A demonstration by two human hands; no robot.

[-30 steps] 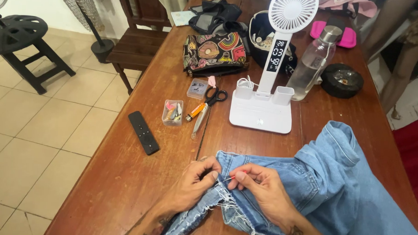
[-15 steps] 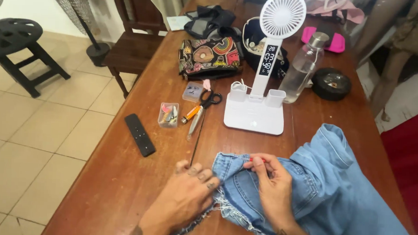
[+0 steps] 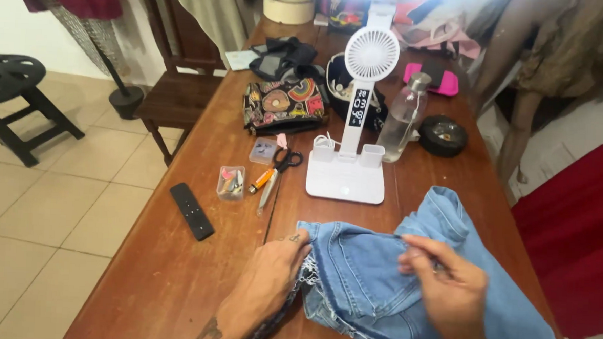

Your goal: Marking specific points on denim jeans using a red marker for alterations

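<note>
The frayed edge of a pair of light blue jeans (image 3: 378, 281) is pinned to the table (image 3: 175, 279) under the left hand (image 3: 270, 276), whose fingers are curled over the cloth rather than closed round it. A fold of the same jeans is pinched in the right hand (image 3: 449, 291), with thumb and fingertips drawn together; whether something small, such as a needle, is held in that grip cannot be told. The jeans are spread over the near right part of the table, with one end bunched up toward the far side.

Just beyond the cloth, a white desk fan (image 3: 358, 118) stands on its flat base. To its left lie scissors (image 3: 277, 172), an orange pen-like tool (image 3: 262, 180), a small clear box (image 3: 231, 183) and a black remote (image 3: 192, 211). A clear bottle (image 3: 403, 120) stands beside the fan, a patterned pouch (image 3: 285, 106) farther back.

If the cloth is tugged hard, the frayed threads could be pulled loose, or the bunched end could be pushed into the fan base. A fingertip could be pricked if a needle is hidden in the fold.
</note>
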